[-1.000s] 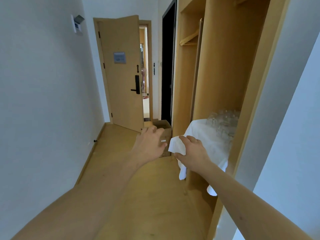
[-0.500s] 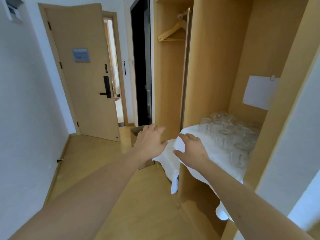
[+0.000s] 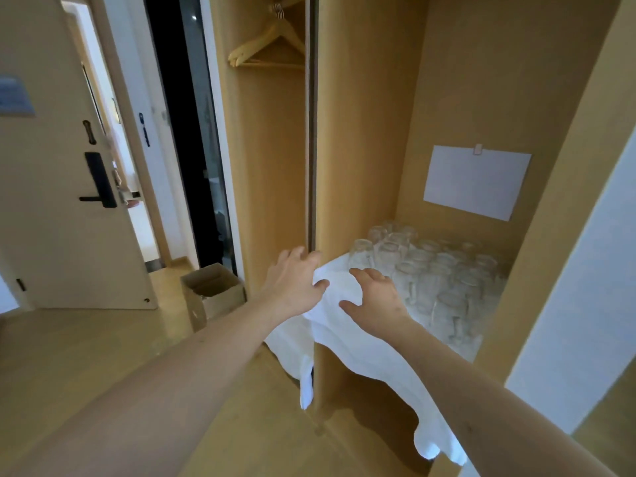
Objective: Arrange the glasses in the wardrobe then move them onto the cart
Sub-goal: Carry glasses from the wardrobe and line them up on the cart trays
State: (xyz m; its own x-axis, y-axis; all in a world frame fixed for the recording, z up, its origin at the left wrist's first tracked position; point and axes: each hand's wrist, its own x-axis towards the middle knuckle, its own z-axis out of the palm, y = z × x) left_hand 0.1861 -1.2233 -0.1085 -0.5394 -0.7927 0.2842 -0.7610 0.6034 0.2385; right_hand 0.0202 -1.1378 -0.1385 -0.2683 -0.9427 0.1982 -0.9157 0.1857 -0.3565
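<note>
Several clear glasses (image 3: pixel 433 277) stand crowded together on a white cloth (image 3: pixel 358 342) that covers a shelf inside the wooden wardrobe (image 3: pixel 358 132). The cloth hangs over the shelf's front edge and around the wardrobe's divider. My left hand (image 3: pixel 296 280) is spread at the cloth's left corner, by the divider, thumb touching the fabric. My right hand (image 3: pixel 375 297) hovers with fingers spread over the cloth, just in front of the nearest glasses. Neither hand holds anything. No cart is in view.
A white sheet of paper (image 3: pixel 476 182) is clipped to the wardrobe's back wall. Wooden hangers (image 3: pixel 268 46) hang in the left compartment. An open cardboard box (image 3: pixel 213 292) sits on the wooden floor by a dark doorway. The room door (image 3: pixel 58 187) stands ajar at left.
My view has moved closer to the wardrobe and turned right. My right hand has let go of the bunched cloth and opened; both hands now spread over the cloth near the glasses.
</note>
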